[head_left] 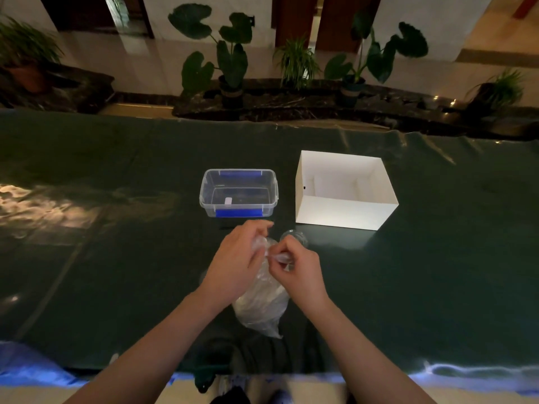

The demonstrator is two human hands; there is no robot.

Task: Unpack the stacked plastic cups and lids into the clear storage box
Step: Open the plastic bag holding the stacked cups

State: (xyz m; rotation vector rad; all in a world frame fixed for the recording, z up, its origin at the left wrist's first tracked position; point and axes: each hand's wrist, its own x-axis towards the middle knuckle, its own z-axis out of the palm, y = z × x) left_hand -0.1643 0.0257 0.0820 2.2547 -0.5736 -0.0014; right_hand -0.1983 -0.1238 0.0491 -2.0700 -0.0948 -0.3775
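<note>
Left hand (237,259), right hand (299,269) pinch crinkly clear plastic bag (262,304) mouth mid-frame (opening it, probably); clear storage box (239,192) waits above.

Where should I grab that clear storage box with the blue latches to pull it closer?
Grip the clear storage box by its near rim, coming from your side with fingers hooked inside. It stands upright and open, its long near wall faces you, and the white carton crowds its right side.

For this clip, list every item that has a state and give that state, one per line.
clear storage box: lid off, empty but for a small white label
white cardboard box: open, looks empty
plastic bag: being worked at its neck
left hand: gripping bag neck
right hand: pinching bag neck
</note>
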